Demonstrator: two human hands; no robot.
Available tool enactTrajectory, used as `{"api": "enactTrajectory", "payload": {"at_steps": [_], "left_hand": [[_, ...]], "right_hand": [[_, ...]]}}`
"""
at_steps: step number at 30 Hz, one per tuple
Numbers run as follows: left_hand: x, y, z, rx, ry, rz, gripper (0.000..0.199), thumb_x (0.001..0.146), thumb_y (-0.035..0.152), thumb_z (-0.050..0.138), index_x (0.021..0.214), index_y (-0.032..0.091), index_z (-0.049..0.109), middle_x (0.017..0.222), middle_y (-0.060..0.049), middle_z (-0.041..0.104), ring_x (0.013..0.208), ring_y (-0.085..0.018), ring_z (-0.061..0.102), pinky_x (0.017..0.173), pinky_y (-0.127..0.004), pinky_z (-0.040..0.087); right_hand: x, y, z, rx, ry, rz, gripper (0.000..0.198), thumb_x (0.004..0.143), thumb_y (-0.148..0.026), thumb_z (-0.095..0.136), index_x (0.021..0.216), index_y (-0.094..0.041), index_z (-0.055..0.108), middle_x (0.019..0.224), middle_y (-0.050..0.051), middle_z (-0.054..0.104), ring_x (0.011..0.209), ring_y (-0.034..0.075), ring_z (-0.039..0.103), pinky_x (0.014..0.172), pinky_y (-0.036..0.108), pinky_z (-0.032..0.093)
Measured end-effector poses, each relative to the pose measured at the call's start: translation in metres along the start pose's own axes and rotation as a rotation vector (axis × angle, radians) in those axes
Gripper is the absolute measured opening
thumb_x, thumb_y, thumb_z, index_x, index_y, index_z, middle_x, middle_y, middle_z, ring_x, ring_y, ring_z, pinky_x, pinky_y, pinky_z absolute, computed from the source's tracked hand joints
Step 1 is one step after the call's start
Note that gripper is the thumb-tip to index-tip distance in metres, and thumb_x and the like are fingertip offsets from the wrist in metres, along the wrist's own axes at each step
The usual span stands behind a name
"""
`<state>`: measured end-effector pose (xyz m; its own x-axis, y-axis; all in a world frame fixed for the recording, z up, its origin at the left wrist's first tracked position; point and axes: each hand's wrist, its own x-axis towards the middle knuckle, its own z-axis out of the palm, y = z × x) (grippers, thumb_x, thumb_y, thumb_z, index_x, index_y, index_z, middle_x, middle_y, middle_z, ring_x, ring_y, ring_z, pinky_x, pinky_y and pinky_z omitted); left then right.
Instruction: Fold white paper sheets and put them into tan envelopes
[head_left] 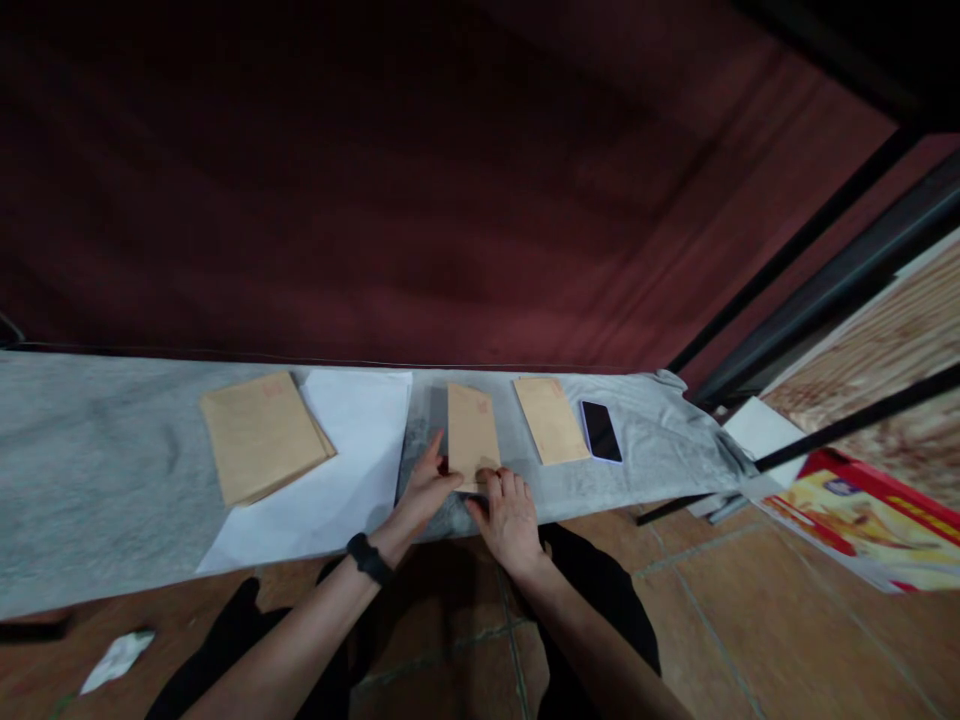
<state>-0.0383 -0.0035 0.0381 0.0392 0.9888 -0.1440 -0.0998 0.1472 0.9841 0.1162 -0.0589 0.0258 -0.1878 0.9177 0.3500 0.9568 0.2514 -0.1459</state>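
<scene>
A brown paper envelope (471, 428) stands slightly raised at its near end over the grey cloth, its long side pointing away from me. My left hand (427, 490), with a black band on the wrist, grips the near left corner, the thumb on the paper and the index finger stretched along the side. At the near right corner, my right hand (510, 512) has its fingers bent over the bottom edge. A second brown envelope (552, 420) lies flat to the right. On the left is a stack of larger-looking brown envelopes (262, 435), partly on white paper (352, 450).
A dark-screened phone (601, 432) lies right of the second envelope. Grey cloth (112, 460) covers the narrow table, with a dark red curtain (375, 200) behind. A red and yellow box (877, 520) and black metal bars (795, 240) are at the right.
</scene>
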Motion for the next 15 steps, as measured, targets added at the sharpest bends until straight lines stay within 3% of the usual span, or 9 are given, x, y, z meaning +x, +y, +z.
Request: {"api": "enactTrajectory", "payload": {"at_steps": [3, 5, 9, 12, 15], "left_hand": [[-0.007, 0.013, 0.012, -0.118, -0.085, 0.036, 0.089, 0.069, 0.020, 0.072, 0.152, 0.017, 0.039, 0.096, -0.004, 0.071, 0.083, -0.018, 0.067, 0.075, -0.029, 0.052], [-0.010, 0.021, 0.017, -0.181, -0.088, 0.046, 0.075, 0.077, 0.034, 0.074, 0.146, 0.020, 0.048, 0.102, -0.006, 0.070, 0.086, -0.018, 0.067, 0.073, -0.029, 0.054], [-0.008, 0.025, 0.019, -0.215, 0.009, -0.021, 0.067, 0.078, 0.046, 0.076, 0.137, 0.021, 0.057, 0.118, -0.011, 0.065, 0.104, -0.022, 0.065, 0.080, -0.032, 0.056], [-0.006, 0.017, 0.021, -0.147, 0.003, -0.121, 0.080, 0.073, 0.038, 0.082, 0.144, 0.021, 0.048, 0.103, -0.007, 0.069, 0.094, -0.020, 0.068, 0.076, -0.031, 0.056], [-0.006, 0.005, 0.027, -0.129, -0.093, -0.144, 0.099, 0.074, 0.031, 0.078, 0.156, 0.019, 0.025, 0.087, -0.002, 0.071, 0.079, -0.018, 0.069, 0.070, -0.029, 0.054]], "right_hand": [[0.009, 0.007, -0.001, 0.106, 0.025, 0.027, 0.038, 0.098, -0.019, 0.050, 0.136, -0.019, 0.057, 0.109, 0.013, 0.065, 0.096, 0.026, 0.063, 0.082, 0.039, 0.054], [0.017, 0.016, -0.002, 0.285, 0.093, 0.097, 0.037, 0.099, -0.016, 0.044, 0.130, -0.020, 0.062, 0.107, 0.011, 0.066, 0.093, 0.023, 0.065, 0.080, 0.035, 0.054], [0.030, 0.029, 0.002, 0.901, 0.242, 0.476, 0.035, 0.097, -0.042, 0.050, 0.088, -0.017, 0.072, 0.085, 0.009, 0.070, 0.076, 0.021, 0.067, 0.071, 0.034, 0.056], [0.031, 0.025, 0.010, 1.417, 0.167, 0.721, 0.040, 0.080, -0.057, 0.070, 0.074, -0.018, 0.068, 0.072, 0.005, 0.071, 0.062, 0.019, 0.065, 0.061, 0.032, 0.056], [0.029, 0.017, 0.015, 1.737, 0.059, 0.789, 0.039, 0.064, -0.051, 0.086, 0.077, -0.019, 0.069, 0.076, 0.003, 0.073, 0.062, 0.017, 0.066, 0.062, 0.030, 0.058]]}}
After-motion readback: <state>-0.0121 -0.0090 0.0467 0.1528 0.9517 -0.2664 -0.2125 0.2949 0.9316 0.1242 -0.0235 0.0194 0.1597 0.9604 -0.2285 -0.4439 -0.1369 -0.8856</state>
